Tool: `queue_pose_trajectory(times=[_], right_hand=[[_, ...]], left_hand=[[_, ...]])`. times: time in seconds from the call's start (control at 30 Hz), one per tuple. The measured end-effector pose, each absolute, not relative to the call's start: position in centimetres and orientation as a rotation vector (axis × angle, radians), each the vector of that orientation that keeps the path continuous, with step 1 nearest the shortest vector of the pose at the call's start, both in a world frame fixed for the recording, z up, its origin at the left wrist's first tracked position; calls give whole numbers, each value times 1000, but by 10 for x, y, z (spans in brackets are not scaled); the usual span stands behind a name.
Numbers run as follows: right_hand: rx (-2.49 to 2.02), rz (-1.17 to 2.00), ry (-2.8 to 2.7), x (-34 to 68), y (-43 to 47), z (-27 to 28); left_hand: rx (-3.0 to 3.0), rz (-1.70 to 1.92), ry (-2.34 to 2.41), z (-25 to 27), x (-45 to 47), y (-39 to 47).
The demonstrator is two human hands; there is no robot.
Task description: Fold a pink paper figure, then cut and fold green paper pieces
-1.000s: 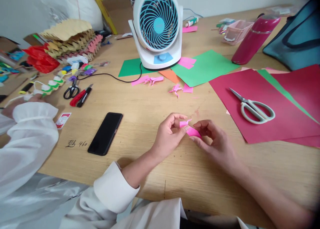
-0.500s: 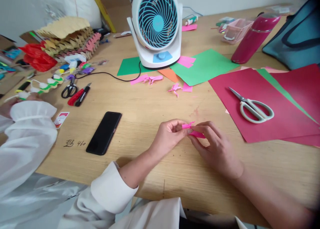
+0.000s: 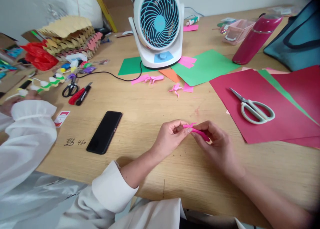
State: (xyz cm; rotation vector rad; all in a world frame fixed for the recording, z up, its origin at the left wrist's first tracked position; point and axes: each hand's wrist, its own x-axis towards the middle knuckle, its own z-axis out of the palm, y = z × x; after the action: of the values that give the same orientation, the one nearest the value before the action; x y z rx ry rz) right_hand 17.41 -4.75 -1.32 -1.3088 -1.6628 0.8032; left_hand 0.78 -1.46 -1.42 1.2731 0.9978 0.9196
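1. Head view: left hand (image 3: 171, 135) pinches pink paper (image 3: 201, 134) between thumb and fingers.
2. Right hand (image 3: 220, 147) grips its other end; pink paper sits between both hands, over table (image 3: 140, 112).
3. Scissors (image 3: 247, 101) lie on red paper (image 3: 250, 133), right of hands; phone (image 3: 104, 132) lies left.

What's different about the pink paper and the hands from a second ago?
The right hand and left hand have drawn closer together. The pink paper between them looks narrower, folded or tilted, I can't tell which. The left hand kept its hold. The phone and scissors stayed put.
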Motion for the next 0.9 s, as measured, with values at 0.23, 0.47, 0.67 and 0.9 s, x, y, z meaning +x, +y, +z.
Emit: queue_pose_trajectory(times=[0.23,0.47,0.67,0.9], right_hand=[[-1221,1220,-1256,174,-41,-23],[-1232,1261,-1141,177,-37,-25],[-1203,1334,-1080,175,-37,-25],[-1226,1308,-1165,175,-38,-26]], left_hand=[[1447,1012,1065,-9,8,-16],[1305,1019,1000,-3,7,-14],[1279,1028,972,-4,8,-12],[1180,1004,986,-4,8,-13]])
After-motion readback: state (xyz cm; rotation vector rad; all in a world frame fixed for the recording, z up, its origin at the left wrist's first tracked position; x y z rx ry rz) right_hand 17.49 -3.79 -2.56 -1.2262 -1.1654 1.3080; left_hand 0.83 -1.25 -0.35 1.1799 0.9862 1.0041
